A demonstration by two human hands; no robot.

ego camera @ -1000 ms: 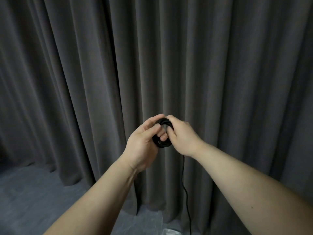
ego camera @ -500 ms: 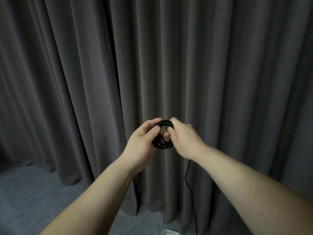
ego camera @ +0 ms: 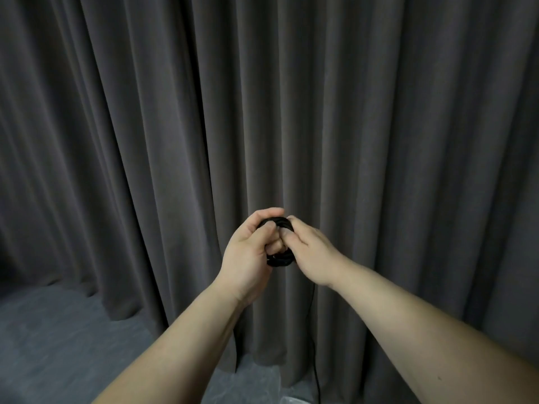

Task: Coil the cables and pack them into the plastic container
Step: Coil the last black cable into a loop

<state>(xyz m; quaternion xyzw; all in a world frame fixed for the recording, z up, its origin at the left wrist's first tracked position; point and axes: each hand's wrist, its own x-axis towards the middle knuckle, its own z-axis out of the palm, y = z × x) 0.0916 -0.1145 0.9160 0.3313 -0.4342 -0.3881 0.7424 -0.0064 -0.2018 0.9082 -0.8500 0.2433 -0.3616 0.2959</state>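
Note:
A small black cable coil (ego camera: 279,260) is held in the air between both hands, in front of a dark curtain. My left hand (ego camera: 248,252) grips the coil from the left, its thumb and fingers curled round the loops. My right hand (ego camera: 309,253) grips it from the right, fingers wrapped over the top of the coil. A loose black tail of the cable (ego camera: 314,345) hangs down from below my right hand toward the floor. A pale corner of what may be the plastic container (ego camera: 291,400) peeks in at the bottom edge.
A dark grey pleated curtain (ego camera: 262,112) fills the view straight ahead. Grey carpet floor (ego camera: 58,345) shows at the lower left and under the curtain's hem.
My left hand has closed tighter round the coil, its fingers now curled over the front. The hanging tail has swung slightly. Both hands stay at about the same height.

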